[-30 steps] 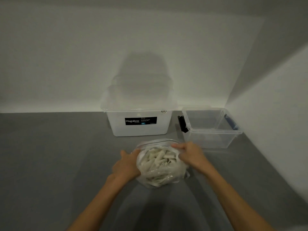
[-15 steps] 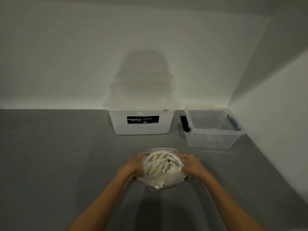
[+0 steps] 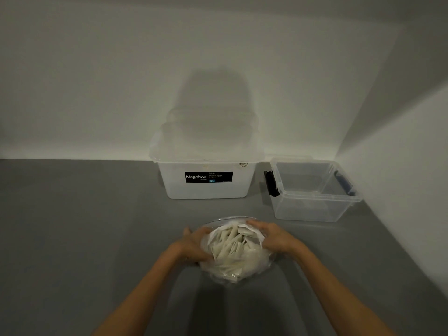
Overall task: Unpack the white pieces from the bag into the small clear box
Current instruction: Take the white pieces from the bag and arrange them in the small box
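None of the white pieces [image 3: 230,244] has reached the small clear box [image 3: 315,210] at two o'clock from the bag [image 3: 242,275], whose sides the left hand [image 3: 194,246] and right hand [image 3: 274,238] grip, held apart, so all unpacking remains.

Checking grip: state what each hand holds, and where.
The left hand grips the bag by its left side; the right hand by its right side, near the mouth.

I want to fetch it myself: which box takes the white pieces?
Find the corner where the pale walls meet the grey floor. Two plastic boxes stand there; the small clear box is the right-hand one. Unlike the larger milky box with its black Megabox label, it is see-through, with dark side latches.
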`<state>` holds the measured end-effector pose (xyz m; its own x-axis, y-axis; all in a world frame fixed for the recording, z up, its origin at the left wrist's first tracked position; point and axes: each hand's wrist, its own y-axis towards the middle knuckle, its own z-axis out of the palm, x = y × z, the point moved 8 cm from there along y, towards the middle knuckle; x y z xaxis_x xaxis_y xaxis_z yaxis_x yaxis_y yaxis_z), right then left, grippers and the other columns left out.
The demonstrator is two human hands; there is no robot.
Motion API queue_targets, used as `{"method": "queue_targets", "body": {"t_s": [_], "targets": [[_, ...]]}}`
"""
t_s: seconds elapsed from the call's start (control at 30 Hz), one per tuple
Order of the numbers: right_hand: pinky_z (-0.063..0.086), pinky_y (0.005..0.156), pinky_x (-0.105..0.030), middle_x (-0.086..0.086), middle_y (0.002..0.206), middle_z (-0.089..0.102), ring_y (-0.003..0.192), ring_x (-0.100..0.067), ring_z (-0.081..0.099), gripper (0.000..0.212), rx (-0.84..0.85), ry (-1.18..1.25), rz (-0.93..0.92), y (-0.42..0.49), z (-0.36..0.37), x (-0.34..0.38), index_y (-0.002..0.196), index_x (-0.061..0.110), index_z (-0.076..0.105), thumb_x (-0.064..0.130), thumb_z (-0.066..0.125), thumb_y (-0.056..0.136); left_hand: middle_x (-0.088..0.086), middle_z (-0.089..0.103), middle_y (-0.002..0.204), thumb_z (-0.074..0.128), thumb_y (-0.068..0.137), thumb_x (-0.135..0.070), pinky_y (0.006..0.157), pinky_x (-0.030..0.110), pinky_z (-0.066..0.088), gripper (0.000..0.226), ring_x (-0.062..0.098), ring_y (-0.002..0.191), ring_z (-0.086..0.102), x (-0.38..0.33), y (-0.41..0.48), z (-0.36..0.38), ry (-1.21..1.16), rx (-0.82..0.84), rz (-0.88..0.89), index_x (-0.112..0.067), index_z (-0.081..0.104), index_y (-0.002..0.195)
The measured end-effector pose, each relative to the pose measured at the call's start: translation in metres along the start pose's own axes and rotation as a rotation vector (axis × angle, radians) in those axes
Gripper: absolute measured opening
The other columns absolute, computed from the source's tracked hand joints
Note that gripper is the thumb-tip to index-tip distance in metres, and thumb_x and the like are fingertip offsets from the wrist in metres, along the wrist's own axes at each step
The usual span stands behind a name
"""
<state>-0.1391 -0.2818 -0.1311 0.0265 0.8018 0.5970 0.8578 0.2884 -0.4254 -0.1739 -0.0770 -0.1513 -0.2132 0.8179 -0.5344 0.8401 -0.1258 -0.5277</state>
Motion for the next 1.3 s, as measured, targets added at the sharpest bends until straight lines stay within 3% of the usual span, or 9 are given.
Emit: {"method": "queue_targets", "body": {"t_s": [0.1, 0.23, 0.3, 0.4, 0.63, 0.77, 1.0, 1.13, 1.3], "targets": [[0.052, 0.095, -0.038, -0.001, 0.143, 0.047, 0.122, -0.031, 0.054, 0.079, 0.048, -0.042, -0.013, -0.003, -0.011, 0.006, 0.144, 0.032, 0.039, -0.011, 0.05, 0.079, 0.01, 0.018, 0.144, 0.069, 0.082, -0.045, 0.112, 0.034, 0.027, 0.077, 0.03, 0.138, 0.025, -0.01, -0.009, -0.014, 0.048, 0.035, 0.042, -0.039, 0.026, 0.146], [0.048, 0.067, -0.018, 0.002, 0.127, 0.052, 0.083, -0.01, 0.059, 0.061, -0.008, -0.13, -0.074, -0.005, -0.034, 0.02, 0.137, 0.03, 0.05, 0.003, 0.054, 0.083, 0.007, 0.014, 0.152, 0.062, 0.084, -0.051, 0.115, 0.037, 0.021, 0.055, 0.027, 0.143, 0.018, -0.03, -0.032, -0.037, -0.063, -0.015, 0.119, -0.039, 0.048, 0.135], [0.053, 0.082, -0.032, -0.003, 0.129, 0.053, 0.094, -0.018, 0.06, 0.052, -0.096, -0.19, -0.138, -0.008, -0.041, 0.029, 0.128, 0.032, 0.057, 0.01, 0.054, 0.082, 0.004, 0.022, 0.15, 0.063, 0.086, -0.043, 0.113, 0.036, 0.022, 0.036, 0.022, 0.142, 0.019, -0.043, -0.044, -0.05, -0.173, -0.079, 0.203, -0.036, 0.062, 0.121], [0.035, 0.105, -0.049, -0.005, 0.134, 0.044, 0.127, -0.026, 0.04, 0.037, -0.22, -0.359, -0.19, -0.023, -0.041, 0.043, 0.119, 0.032, 0.06, 0.017, 0.059, 0.085, -0.008, 0.041, 0.131, 0.065, 0.087, -0.033, 0.11, 0.036, 0.025, 0.022, 0.01, 0.132, 0.03, -0.059, -0.056, -0.065, -0.261, -0.19, 0.317, -0.032, 0.071, 0.108], [0.019, 0.108, -0.056, -0.008, 0.15, 0.026, 0.136, -0.031, 0.025, 0.037, -0.274, -0.713, -0.177, -0.029, -0.018, 0.052, 0.124, 0.027, 0.057, 0.037, 0.059, 0.089, -0.013, 0.064, 0.111, 0.065, 0.089, -0.023, 0.08, 0.015, 0.047, 0.017, -0.003, 0.098, 0.06, -0.079, -0.065, -0.075, -0.383, -0.309, 0.434, -0.026, 0.07, 0.105], [0.022, 0.108, -0.051, -0.003, 0.143, 0.037, 0.132, -0.024, 0.034, 0.025, -0.365, -0.532, -0.219, -0.033, -0.03, 0.053, 0.112, 0.024, 0.064, 0.035, 0.052, 0.094, -0.008, 0.069, 0.105, 0.065, 0.089, -0.021, 0.085, 0.021, 0.053, 0.016, 0.005, 0.098, 0.064, -0.082, -0.068, -0.075, -0.43, -0.337, 0.439, -0.022, 0.071, 0.104], [0.051, 0.078, -0.037, 0.0, 0.083, 0.068, 0.083, -0.02, 0.064, 0.008, -0.334, -0.143, -0.309, -0.056, -0.078, 0.091, 0.083, 0.017, 0.063, 0.022, 0.06, 0.089, 0.0, 0.068, 0.109, 0.067, 0.087, -0.014, 0.084, 0.017, 0.054, 0.027, 0.007, 0.097, 0.066, -0.099, -0.066, -0.065, -0.514, -0.286, 0.491, -0.015, 0.066, 0.114], [0.055, 0.079, -0.037, -0.001, 0.077, 0.073, 0.076, -0.014, 0.069, 0.004, -0.231, -0.065, -0.371, -0.064, -0.082, 0.113, 0.087, 0.016, 0.065, 0.018, 0.062, 0.089, 0.0, 0.071, 0.106, 0.068, 0.086, -0.015, 0.085, 0.023, 0.055, 0.03, 0.009, 0.095, 0.069, -0.114, -0.069, -0.057, -0.587, -0.2, 0.531, -0.014, 0.064, 0.115], [0.055, 0.078, -0.027, 0.0, 0.076, 0.073, 0.073, -0.008, 0.069, 0.007, -0.261, 0.032, -0.42, -0.067, -0.088, 0.121, 0.092, 0.018, 0.067, 0.015, 0.06, 0.091, 0.023, 0.069, 0.097, 0.065, 0.088, -0.013, 0.075, 0.027, 0.053, 0.02, 0.018, 0.079, 0.064, -0.1, -0.069, -0.062, -0.641, -0.257, 0.479, 0.0, 0.068, 0.103]]}}
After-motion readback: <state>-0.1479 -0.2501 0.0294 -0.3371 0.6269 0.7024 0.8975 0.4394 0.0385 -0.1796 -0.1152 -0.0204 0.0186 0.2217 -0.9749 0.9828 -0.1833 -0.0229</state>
